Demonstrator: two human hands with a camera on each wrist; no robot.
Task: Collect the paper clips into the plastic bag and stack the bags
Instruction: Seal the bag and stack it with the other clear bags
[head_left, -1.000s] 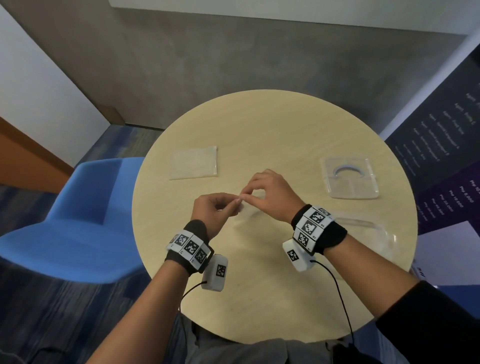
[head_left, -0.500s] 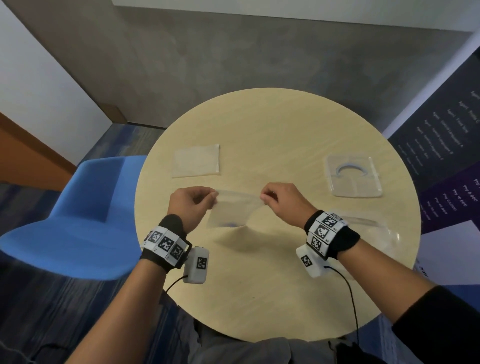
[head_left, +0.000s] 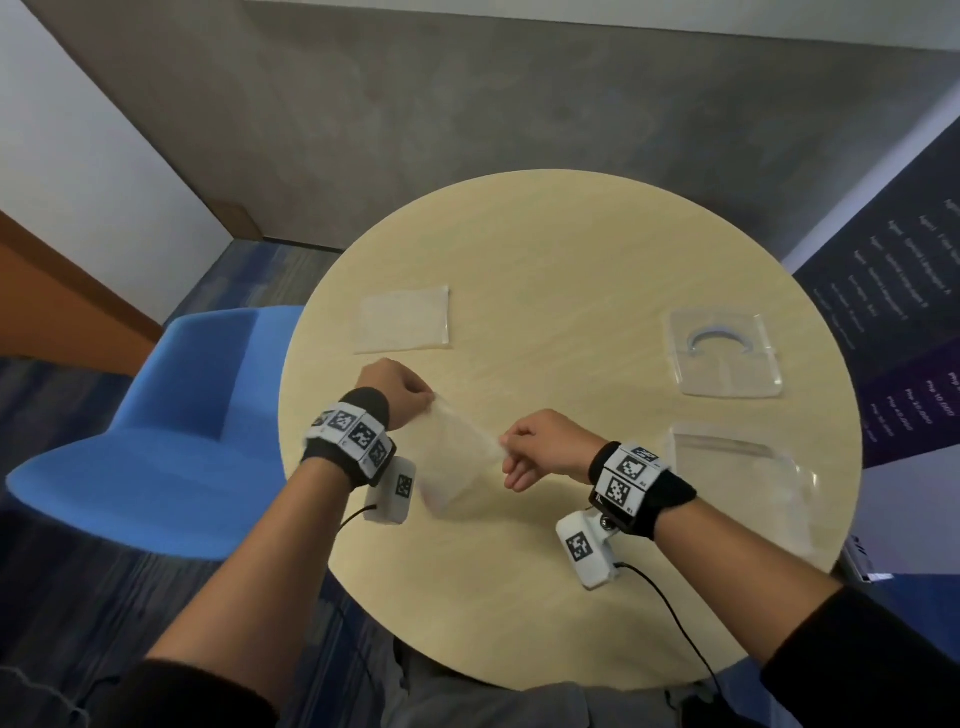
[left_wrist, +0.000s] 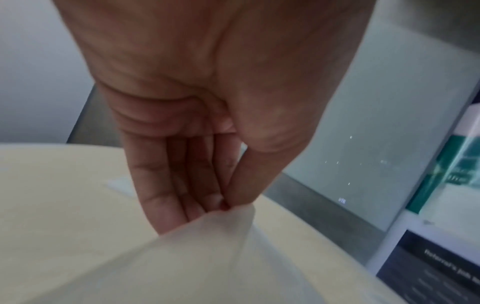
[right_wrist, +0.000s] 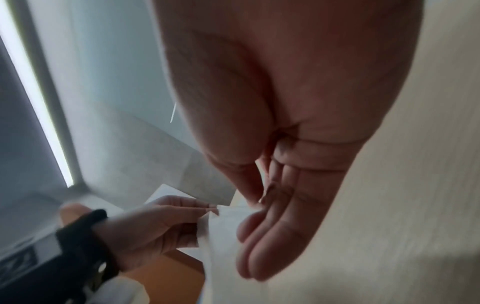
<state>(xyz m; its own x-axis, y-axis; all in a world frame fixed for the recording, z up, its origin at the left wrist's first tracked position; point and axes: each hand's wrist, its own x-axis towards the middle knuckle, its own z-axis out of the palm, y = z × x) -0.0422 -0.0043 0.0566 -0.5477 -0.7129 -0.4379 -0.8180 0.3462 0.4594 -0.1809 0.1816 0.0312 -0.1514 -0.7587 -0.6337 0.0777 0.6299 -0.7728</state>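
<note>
A small clear plastic bag hangs above the round table, stretched between both hands. My left hand pinches its upper left corner between thumb and fingertips; that pinch shows close up in the left wrist view, with the bag spreading below the left hand. My right hand pinches the bag's right edge; in the right wrist view the bag runs from the right hand across to the left hand. No paper clips are visible.
A flat clear bag lies at the table's back left. A clear square tray with a grey curved piece sits at the right, and a larger clear bag lies near the right edge. A blue chair stands at the left.
The hands, which met at the table's middle a second ago, have drawn apart with the bag stretched between them. The left hand moved left and the bag now hangs tilted.
</note>
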